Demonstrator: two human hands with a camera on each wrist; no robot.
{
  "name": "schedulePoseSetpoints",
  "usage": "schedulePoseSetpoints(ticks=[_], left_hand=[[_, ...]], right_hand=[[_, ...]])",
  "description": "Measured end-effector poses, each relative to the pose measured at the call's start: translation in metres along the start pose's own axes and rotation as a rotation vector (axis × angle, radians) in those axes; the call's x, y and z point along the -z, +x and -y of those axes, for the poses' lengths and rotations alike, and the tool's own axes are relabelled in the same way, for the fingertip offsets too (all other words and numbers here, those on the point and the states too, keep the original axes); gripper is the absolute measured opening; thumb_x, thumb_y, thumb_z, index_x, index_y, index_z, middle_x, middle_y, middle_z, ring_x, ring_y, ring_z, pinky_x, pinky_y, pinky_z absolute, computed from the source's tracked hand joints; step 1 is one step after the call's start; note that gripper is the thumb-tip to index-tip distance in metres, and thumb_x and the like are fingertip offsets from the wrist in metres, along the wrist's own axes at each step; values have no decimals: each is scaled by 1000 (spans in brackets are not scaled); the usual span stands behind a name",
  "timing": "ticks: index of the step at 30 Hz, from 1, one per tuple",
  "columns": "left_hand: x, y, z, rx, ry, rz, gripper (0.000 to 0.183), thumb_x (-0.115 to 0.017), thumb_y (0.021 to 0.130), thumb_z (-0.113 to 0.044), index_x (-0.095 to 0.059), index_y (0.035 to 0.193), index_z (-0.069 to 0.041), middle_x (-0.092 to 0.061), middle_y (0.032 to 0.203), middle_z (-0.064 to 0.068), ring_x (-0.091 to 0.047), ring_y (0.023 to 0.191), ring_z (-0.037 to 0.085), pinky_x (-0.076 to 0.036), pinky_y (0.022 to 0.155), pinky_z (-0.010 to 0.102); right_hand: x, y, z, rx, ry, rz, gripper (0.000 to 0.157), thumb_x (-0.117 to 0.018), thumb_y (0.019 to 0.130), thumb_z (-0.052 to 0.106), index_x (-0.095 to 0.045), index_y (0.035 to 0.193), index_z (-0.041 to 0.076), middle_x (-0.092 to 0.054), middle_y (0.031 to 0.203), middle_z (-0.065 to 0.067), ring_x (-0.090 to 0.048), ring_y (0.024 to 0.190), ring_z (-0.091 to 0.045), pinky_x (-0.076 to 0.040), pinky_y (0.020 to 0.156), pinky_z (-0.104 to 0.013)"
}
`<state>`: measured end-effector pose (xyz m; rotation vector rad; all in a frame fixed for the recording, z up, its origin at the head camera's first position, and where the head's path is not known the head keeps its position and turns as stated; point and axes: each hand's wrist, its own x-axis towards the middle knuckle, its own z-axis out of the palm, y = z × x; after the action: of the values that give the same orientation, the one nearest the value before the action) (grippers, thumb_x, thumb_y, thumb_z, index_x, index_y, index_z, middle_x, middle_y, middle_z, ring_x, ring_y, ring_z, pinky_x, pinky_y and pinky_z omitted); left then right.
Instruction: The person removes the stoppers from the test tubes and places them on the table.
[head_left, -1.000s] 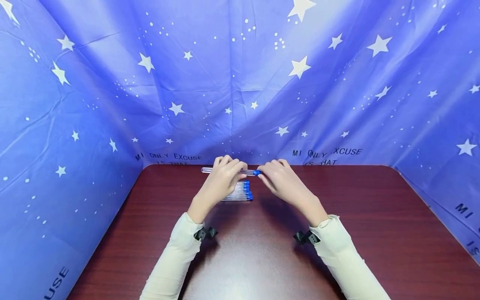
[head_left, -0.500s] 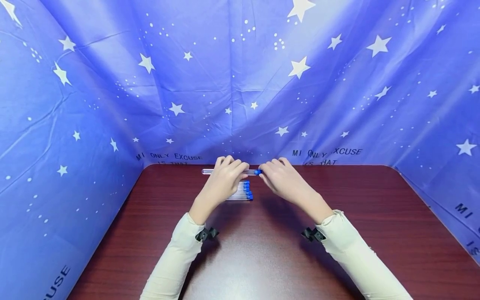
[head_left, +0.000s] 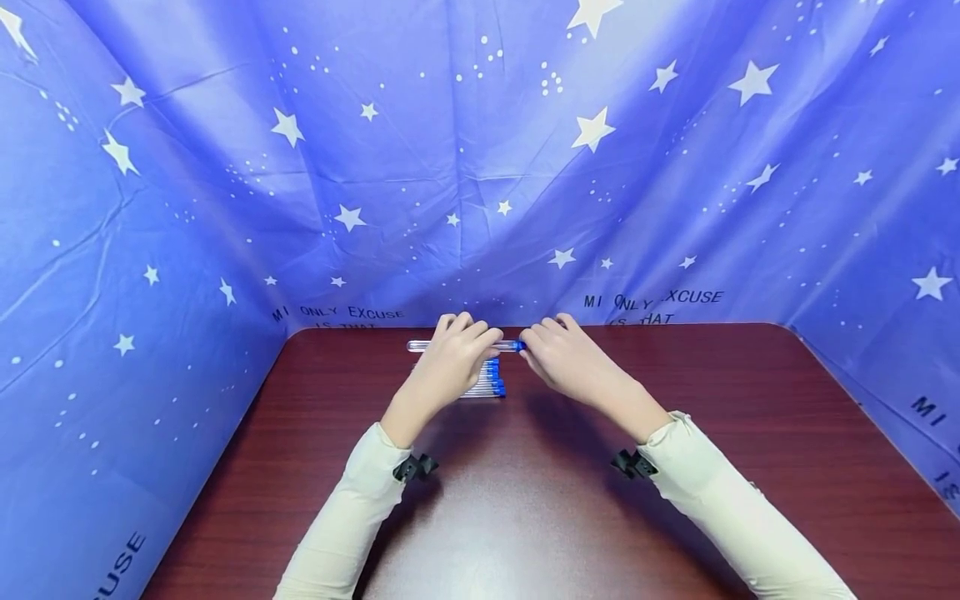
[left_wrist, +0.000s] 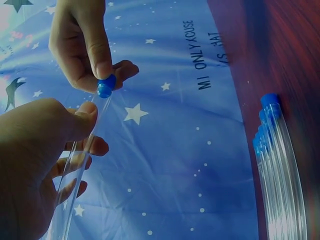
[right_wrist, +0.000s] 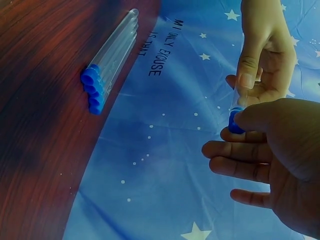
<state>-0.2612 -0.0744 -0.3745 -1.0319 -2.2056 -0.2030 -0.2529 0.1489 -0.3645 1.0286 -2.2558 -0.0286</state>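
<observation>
My left hand (head_left: 450, 354) grips a clear test tube (left_wrist: 75, 185) between thumb and fingers, holding it level above the far part of the table in the head view. At the tube's right end, my right hand (head_left: 562, 354) pinches a blue cap (left_wrist: 106, 85) between thumb and index finger. The cap's ridged lower part shows at the tube's mouth in the left wrist view. The other right fingers (right_wrist: 235, 155) are spread away from the cap. Beneath the left hand lies a row of several capped test tubes (head_left: 483, 382), their left part hidden by it.
The dark red wooden table (head_left: 480, 500) has a rounded far edge. A blue star-printed curtain (head_left: 465, 167) hangs close behind it and along both sides.
The right forearm and wrist have swung outward to the right, while the fingers stay on the cap. The left hand and tube have shifted very slightly right.
</observation>
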Motion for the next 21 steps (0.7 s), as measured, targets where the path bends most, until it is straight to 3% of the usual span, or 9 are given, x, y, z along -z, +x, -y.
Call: schedulePoseSetpoints(ticks=[9, 21], left_hand=[[1, -1, 2, -14, -49, 27, 13, -68, 97, -20, -69, 109, -13, -69, 95, -2, -54, 85, 20, -46, 87, 40], [1, -2, 3, -26, -86, 72, 9, -72, 95, -20, -68, 101, -15, -70, 89, -5, -52, 81, 19, -45, 83, 37]], right_hand=[[2, -1, -1, 16, 42, 61, 15, -72, 93, 17, -63, 92, 6, -62, 79, -5, -59, 78, -26, -47, 86, -44], [-3, -8, -6, 107, 33, 40, 16, -73, 92, 18, -59, 90, 9, -60, 79, -1, -56, 78, -25, -46, 84, -44]])
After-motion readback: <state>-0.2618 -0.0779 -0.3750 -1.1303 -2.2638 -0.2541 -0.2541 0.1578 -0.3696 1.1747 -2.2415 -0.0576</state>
